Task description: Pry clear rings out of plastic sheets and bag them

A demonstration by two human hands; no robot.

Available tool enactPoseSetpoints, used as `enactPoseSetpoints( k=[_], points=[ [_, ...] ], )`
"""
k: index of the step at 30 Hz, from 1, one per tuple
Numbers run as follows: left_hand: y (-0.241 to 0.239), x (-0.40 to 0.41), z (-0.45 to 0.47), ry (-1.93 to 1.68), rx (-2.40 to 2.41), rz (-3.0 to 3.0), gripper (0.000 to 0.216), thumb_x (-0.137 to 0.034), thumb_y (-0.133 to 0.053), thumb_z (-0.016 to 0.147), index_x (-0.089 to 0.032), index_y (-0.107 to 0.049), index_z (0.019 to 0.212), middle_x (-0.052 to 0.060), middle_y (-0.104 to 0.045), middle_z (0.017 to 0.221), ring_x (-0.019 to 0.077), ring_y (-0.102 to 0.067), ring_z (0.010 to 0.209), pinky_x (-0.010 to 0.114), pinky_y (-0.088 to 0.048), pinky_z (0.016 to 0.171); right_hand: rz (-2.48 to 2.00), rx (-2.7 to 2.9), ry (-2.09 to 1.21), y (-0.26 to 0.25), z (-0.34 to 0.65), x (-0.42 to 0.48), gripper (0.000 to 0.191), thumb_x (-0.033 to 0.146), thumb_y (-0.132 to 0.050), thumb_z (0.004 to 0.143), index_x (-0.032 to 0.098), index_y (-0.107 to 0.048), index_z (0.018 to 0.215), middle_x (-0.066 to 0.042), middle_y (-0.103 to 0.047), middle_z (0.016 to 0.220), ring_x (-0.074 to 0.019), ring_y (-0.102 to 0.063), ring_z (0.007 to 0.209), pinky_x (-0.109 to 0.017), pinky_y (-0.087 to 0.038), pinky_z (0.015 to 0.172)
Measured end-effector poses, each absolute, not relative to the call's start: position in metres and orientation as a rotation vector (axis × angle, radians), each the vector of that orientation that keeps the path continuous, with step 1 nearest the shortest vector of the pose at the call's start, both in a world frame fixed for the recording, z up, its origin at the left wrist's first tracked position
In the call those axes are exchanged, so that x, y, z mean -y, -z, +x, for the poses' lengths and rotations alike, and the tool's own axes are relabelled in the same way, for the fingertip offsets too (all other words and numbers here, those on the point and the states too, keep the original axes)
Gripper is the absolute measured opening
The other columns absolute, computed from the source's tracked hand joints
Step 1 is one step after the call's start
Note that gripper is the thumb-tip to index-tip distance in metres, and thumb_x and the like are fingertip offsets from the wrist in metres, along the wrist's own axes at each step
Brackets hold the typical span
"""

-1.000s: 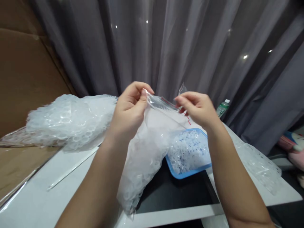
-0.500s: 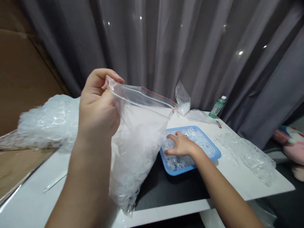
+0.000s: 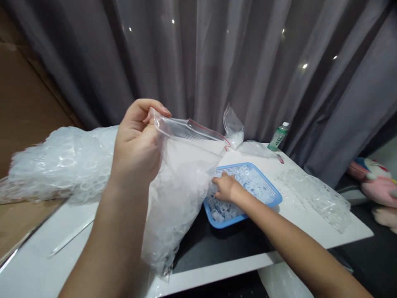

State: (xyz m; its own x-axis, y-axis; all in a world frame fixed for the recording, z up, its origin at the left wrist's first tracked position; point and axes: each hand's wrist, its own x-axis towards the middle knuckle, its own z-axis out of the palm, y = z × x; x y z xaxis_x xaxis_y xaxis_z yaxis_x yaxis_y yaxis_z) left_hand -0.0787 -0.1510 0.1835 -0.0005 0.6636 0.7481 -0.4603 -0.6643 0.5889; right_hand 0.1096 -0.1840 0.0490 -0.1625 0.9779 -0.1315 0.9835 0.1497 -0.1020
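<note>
Left hand (image 3: 138, 145) is pinching the clear zip bag (image 3: 182, 194) by its upper left corner, thumb and fingers pressing narrowly on the film; the bag is hanging just left of the blue basket (image 3: 277, 199), bulging with small rings (image 3: 164, 238), its red-lined edge hanging free on the right. Whether its foot is resting on anything, cannot tell. Main change: right hand (image 3: 228, 188), near that edge a second ago, is now reaching into the basket, fingers curling down among loose plastic pieces (image 3: 221, 212); tips are partly hiding, so cannot tell if they are gripping any. Meaning: the left is holding up the bag alone, the right working at the pieces. Beyond the basket, a smaller zip bag (image 3: 233, 129) and a bottle (image 3: 278, 137) are sitting on the tabletop (image 3: 37, 269).
</note>
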Motion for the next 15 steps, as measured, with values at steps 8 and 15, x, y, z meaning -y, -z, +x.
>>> enactPoseSetpoints(
  k=[8, 15],
  points=[
    [-0.178, 0.159, -0.070, -1.844, -0.348, 1.541, 0.009, -0.027, -0.064, 0.082, -0.023, -0.061, 0.075, -0.002, -0.048, 0.064, 0.0072, -0.039, 0.055, 0.023, -0.025, 0.044, 2.093, -2.508, 0.154, -0.060, 0.136, 0.188, 0.027, 0.022, -0.052, 0.071, 0.016, -0.062, 0.095, -0.011, -0.059, 0.090, -0.0215, -0.057, 0.084, -0.027, -0.040, 0.076],
    [-0.173, 0.164, -0.062, -1.722, -0.390, 1.631, 0.010, -0.033, -0.066, 0.080, -0.024, -0.062, 0.078, -0.001, -0.047, 0.064, 0.0078, -0.035, 0.052, 0.024, -0.021, 0.041, 2.386, -2.641, 0.248, -0.086, 0.177, 0.194, 0.024, 0.024, -0.052, 0.067, 0.017, -0.061, 0.089, -0.005, -0.059, 0.081, -0.0183, -0.053, 0.076, -0.026, -0.040, 0.070]
  ],
)
